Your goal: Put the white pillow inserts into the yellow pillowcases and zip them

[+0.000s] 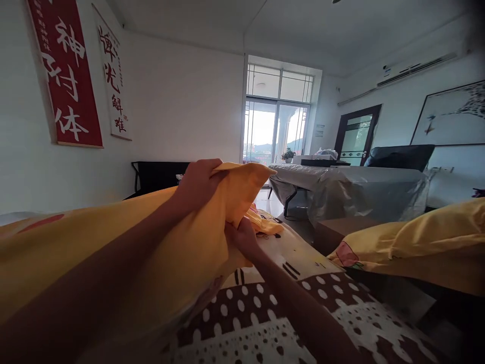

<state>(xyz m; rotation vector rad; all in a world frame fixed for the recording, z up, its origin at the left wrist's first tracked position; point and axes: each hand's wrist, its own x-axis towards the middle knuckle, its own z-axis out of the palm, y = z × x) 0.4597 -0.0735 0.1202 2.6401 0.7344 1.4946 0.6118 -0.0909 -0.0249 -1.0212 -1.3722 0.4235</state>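
Note:
A large yellow cloth [189, 242] spreads from the left edge to the middle of the view, its pointed corner raised. My left hand [200, 182] is closed on the cloth's upper edge near that corner. Lower and to the right, my right hand [242, 235] grips a fold of the same cloth; its fingertips are partly hidden by the fabric. Beneath both hands lies a patterned sheet [257, 298] in cream and brown with white dots. A smaller bunch of yellow-orange cloth [269, 225] rests on it just beyond my right hand.
On the right, another yellow cloth [424, 242] lies over something dark. A plastic-covered table [356, 187] stands behind, with a black chair [401, 156]. A dark headboard-like panel [162, 174] is at the back left, and hanging scrolls [71, 76] are on the left wall.

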